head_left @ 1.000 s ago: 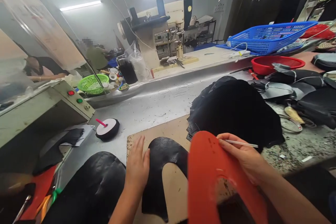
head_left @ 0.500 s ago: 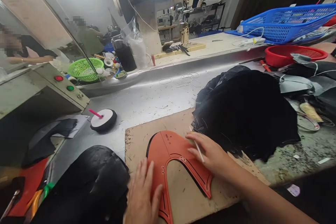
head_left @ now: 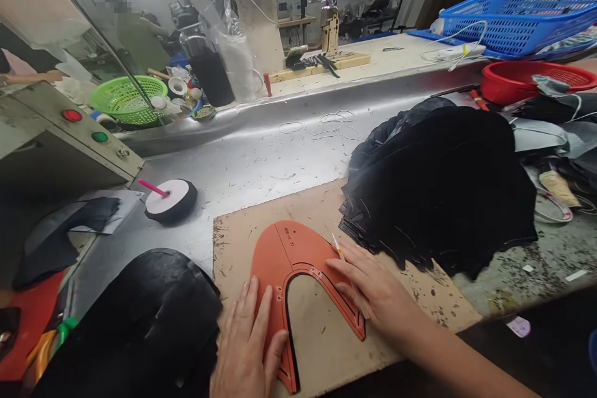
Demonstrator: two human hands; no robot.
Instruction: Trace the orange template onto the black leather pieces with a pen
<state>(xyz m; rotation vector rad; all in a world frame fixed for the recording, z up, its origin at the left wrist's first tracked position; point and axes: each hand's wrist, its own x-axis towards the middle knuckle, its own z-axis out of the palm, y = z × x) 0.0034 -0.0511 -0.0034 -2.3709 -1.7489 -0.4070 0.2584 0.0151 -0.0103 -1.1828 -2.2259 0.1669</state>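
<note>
An orange U-shaped pattern template (head_left: 273, 249) with slots and printed markings lies on the brown cardboard (head_left: 321, 336). A black piece shows beneath it along the inner left edge and at the leg tips. My left hand (head_left: 249, 336) rests flat on the template's left leg, fingers stretched and thumb apart. My right hand (head_left: 368, 280) lies at the right leg, its fingers around a slim white pen (head_left: 339, 249) with the tip pointing up and away. The pen's lower part is partly hidden by the fingers.
A stack of black pieces (head_left: 443, 180) spreads to the right, overlapping the cardboard. More black pieces (head_left: 135, 317) lie at left. Behind stand a tape roll (head_left: 172, 199), red basin (head_left: 513, 84), blue basket (head_left: 513, 25) and green basket (head_left: 125, 99). Thin loops (head_left: 333, 124) lie on the metal surface.
The template has shifted over the black piece: the black rim at its upper left is now covered, and more shows inside the left leg. The camera view has tilted down slightly.
</note>
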